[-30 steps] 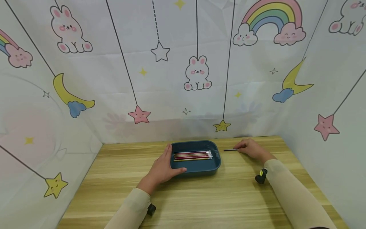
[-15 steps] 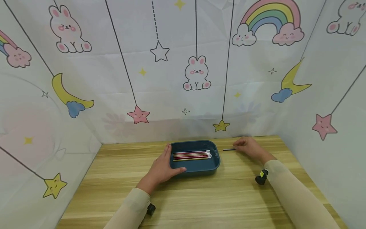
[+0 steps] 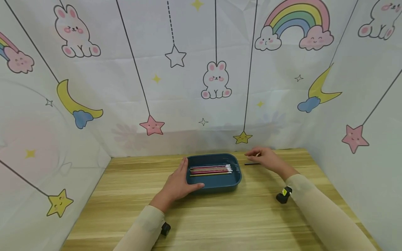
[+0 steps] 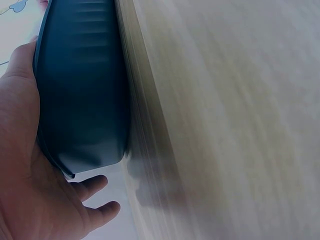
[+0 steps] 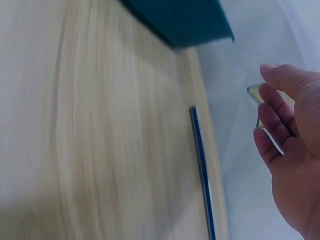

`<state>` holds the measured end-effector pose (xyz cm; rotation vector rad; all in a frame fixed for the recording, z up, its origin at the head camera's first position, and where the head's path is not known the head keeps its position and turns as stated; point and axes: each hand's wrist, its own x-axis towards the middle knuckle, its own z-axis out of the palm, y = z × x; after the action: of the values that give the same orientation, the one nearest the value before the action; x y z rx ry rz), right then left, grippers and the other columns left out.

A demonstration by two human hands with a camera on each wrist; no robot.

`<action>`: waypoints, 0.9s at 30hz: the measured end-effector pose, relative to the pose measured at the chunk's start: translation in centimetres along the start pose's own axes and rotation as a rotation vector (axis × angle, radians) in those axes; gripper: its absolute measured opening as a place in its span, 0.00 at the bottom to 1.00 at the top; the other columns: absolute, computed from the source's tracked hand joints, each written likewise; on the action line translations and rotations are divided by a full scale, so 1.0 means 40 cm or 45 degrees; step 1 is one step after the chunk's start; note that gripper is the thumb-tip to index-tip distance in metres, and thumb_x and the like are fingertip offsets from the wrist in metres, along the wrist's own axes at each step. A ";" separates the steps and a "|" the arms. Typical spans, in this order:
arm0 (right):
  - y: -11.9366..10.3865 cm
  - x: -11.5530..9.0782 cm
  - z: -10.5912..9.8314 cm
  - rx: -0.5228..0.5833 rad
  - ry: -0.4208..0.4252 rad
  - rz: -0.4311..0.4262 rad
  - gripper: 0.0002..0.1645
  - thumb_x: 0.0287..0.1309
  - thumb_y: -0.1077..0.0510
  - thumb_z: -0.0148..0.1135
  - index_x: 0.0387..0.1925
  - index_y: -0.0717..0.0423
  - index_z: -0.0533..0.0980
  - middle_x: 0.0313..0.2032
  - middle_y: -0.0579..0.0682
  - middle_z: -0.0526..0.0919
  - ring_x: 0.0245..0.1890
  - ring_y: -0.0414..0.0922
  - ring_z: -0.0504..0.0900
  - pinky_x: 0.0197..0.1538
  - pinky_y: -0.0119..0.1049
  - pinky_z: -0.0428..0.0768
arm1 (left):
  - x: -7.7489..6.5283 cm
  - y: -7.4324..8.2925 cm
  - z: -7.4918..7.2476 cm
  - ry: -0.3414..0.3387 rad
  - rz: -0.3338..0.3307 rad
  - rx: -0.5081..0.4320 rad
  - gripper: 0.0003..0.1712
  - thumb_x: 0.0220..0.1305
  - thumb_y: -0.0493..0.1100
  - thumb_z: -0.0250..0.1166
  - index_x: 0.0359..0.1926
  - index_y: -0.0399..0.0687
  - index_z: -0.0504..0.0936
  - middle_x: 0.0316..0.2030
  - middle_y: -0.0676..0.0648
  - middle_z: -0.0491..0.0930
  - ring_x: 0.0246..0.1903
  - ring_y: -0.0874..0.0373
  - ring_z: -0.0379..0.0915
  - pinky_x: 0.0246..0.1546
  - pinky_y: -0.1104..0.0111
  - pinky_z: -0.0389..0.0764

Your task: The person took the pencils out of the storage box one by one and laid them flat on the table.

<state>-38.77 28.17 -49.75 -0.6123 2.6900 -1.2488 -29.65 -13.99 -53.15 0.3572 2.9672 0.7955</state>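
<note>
dark rod (image 5: 203, 170) flat on table (image 3: 201, 223), just right of tray (image 3: 216, 180); long axis side to side, left end toward tray. right hand (image 3: 267, 159) nearer: rod below its fingers, apart. fingers loosely bent, holding nothing. left hand (image 3: 178, 184) spread against tray's left end.

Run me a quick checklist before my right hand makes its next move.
1. Blue tray steadied: ok, left hand touches its left end and near rim.
2. Blue tray upright: ok, it sits on the wood-grain table.
3. Pencils together: ok, side by side inside the blue tray.
4. Right hand free: ok, it holds nothing.
5. Dark stick in the blue tray: not ok, it lies on the wood-grain table.
6. Eraser on the dark stick's right end: cannot tell, that end isn't visible.
</note>
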 end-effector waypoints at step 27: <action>-0.158 0.060 0.132 0.091 -0.177 -0.279 0.16 0.78 0.56 0.70 0.59 0.60 0.89 0.52 0.50 0.89 0.49 0.47 0.84 0.50 0.42 0.85 | -0.001 0.003 -0.002 0.001 -0.002 -0.005 0.80 0.60 0.83 0.71 0.91 0.43 0.39 0.90 0.41 0.39 0.83 0.34 0.56 0.78 0.33 0.60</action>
<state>-37.58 19.78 -48.29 -0.9678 2.5070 -1.2919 -29.58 -13.94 -53.03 0.3542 2.9656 0.8013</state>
